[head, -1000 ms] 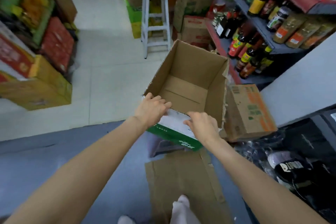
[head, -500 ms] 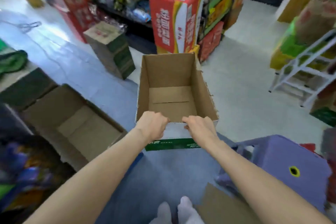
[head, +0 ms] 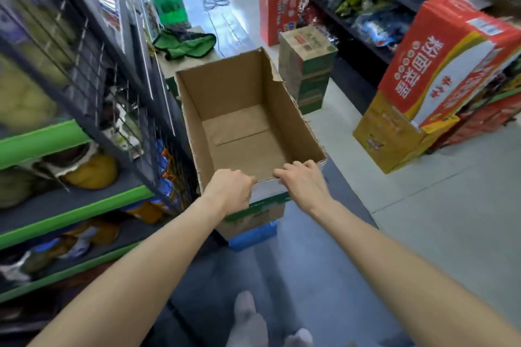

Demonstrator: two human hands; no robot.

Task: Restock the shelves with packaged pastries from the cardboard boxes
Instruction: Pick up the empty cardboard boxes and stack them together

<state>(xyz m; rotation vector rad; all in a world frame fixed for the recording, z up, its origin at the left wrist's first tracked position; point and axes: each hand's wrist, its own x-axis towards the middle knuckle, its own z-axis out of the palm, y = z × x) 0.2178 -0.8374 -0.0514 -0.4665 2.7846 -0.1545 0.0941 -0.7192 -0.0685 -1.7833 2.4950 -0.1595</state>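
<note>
The person is holding an open cardboard box [head: 248, 127] out in front of them by its near wall. The left hand [head: 229, 191] is gripping the rim with fingers curled over the edge, and the right hand [head: 306, 182] is gripping the same rim just beside it, fingers hooked inside. The box is showing only its bare bottom flaps. To the left, green-edged shelves [head: 76, 205] are carrying blurred packets, possibly pastries. A green cloth [head: 183, 42] is lying beyond the box, a green-banded carton [head: 307, 65] is standing on the floor to the right, and a red carton [head: 451, 56] is leaning on a yellow one [head: 392, 135].
</note>
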